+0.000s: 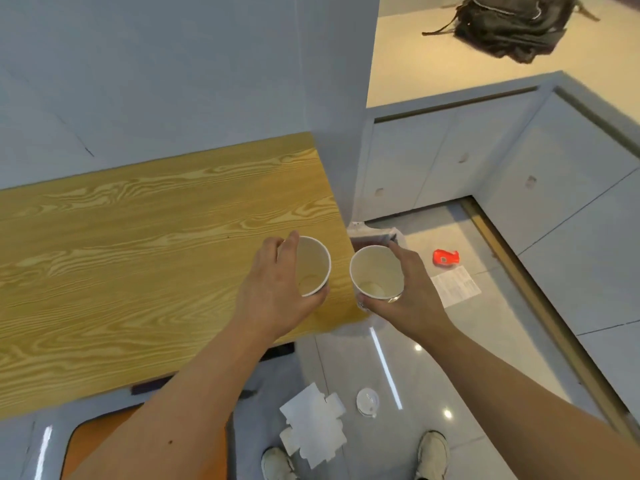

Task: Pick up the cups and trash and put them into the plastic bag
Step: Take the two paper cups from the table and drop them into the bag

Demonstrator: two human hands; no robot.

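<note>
My left hand (273,289) grips a white paper cup (313,265) above the right end of the wooden table (138,244). My right hand (405,292) grips a second paper cup (375,273) just past the table's edge, over the floor. Both cups look nearly empty inside. Behind the right cup, a plastic bag (372,235) sits on the floor with its mouth partly showing. On the floor lie a crushed red wrapper (446,257), a printed paper slip (455,285), a white cup lid (367,401) and a flattened white cardboard piece (313,424).
Grey cabinets (485,161) line the right side and back corner. A black backpack (512,26) rests on the counter above. An orange seat (104,441) stands under the table's near edge. My shoes (433,452) are on the glossy tiled floor.
</note>
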